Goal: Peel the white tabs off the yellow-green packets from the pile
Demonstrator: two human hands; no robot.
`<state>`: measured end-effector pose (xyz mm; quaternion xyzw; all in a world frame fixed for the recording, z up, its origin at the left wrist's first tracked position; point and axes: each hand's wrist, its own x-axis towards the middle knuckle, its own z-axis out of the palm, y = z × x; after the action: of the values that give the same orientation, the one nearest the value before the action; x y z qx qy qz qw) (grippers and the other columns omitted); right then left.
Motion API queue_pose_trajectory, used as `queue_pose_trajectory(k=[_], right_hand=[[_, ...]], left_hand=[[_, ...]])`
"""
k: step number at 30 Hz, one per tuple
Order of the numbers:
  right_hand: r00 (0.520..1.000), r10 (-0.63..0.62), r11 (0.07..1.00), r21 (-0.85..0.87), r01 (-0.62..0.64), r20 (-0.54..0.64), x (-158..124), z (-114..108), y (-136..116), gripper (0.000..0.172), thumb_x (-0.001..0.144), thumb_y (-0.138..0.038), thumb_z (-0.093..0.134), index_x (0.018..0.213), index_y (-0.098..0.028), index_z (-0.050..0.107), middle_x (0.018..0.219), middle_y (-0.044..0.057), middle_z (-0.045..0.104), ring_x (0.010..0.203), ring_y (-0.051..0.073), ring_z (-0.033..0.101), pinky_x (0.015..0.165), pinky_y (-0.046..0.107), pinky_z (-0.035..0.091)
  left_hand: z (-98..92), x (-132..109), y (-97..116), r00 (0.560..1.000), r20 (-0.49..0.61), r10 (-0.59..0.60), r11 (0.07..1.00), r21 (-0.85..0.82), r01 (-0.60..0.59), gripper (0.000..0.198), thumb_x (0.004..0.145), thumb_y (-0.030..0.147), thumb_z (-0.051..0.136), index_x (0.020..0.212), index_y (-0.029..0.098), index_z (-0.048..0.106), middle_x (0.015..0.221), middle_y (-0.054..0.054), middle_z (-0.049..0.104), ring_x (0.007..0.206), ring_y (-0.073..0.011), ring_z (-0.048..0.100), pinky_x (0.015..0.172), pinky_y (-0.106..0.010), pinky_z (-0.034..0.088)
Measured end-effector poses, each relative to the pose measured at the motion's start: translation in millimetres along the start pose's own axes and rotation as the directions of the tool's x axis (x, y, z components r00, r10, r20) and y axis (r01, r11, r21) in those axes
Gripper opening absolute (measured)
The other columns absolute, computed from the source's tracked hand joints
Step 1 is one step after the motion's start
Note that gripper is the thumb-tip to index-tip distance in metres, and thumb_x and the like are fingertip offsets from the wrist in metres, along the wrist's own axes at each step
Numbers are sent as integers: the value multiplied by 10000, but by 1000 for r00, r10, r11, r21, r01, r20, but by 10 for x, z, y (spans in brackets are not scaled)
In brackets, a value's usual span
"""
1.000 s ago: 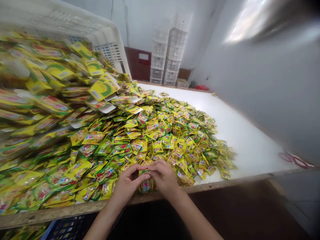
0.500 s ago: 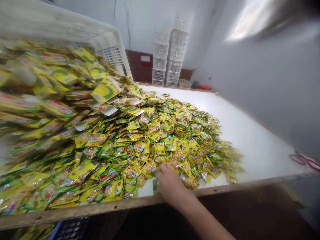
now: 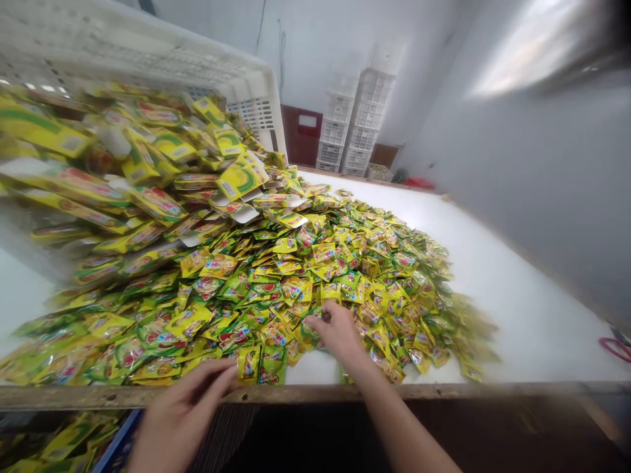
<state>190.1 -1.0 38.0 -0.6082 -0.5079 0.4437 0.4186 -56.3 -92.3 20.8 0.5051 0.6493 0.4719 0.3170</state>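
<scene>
My left hand [image 3: 180,410] is at the table's front edge, slightly blurred. Its thumb and fingertips come together over the left side of a small yellow packet [image 3: 249,363]. Right beside that lies a green packet [image 3: 272,365]. My right hand [image 3: 340,332] is over the near side of the heap, thumb and forefinger pinched on a shiny green-and-yellow packet [image 3: 309,330]. Around both hands spreads a large heap of small yellow and green packets [image 3: 296,289] with fruit pictures.
A tilted white plastic crate [image 3: 266,85] at left spills flat yellow cartons [image 3: 241,176] onto the heap. A wooden rim [image 3: 315,394] edges the white table [image 3: 532,309]. Red-handled scissors [image 3: 614,348] lie far right. Below left is a blue crate [image 3: 118,440]; stacked crates [image 3: 367,118] stand behind.
My left hand has come into view at the front edge, onto the yellow packet. My right hand has lifted away from the rim with a packet in its fingers. The view has shifted left.
</scene>
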Motion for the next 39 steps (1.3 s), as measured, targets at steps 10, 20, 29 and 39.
queue_pose_trajectory(k=[10,20,29,39], right_hand=[[981,-41,998,28,47,-189,-191,100,434,208,718,-338,714,730,-198,561,581,-35,561,538,145,518,478,239,460],[998,30,938,346,-7,-59,-355,223,338,319,694,-408,780,838,-179,610,696,7,659,563,158,600,469,239,493],[992,-130,982,138,129,0,-417,205,351,277,776,-402,729,921,-172,675,749,26,665,660,177,592,601,277,500],[982,-133,959,266,93,136,-461,172,275,308,820,-435,678,1003,-189,648,896,51,671,700,188,608,547,270,507]], left_hand=[[1310,549,289,942,335,13,998,46,-30,157,659,171,670,807,205,710,869,-79,735,884,-286,660,840,-395,471],[1059,179,243,956,273,-103,929,-317,190,260,763,420,698,790,180,600,806,-25,659,682,-175,644,579,-251,509],[926,181,193,968,235,-87,886,-425,183,247,713,319,764,904,187,678,992,-58,672,829,-193,657,745,-290,531],[839,99,378,955,280,-98,809,-536,240,333,732,306,756,1049,228,695,1016,-41,712,897,-196,658,809,-285,519]])
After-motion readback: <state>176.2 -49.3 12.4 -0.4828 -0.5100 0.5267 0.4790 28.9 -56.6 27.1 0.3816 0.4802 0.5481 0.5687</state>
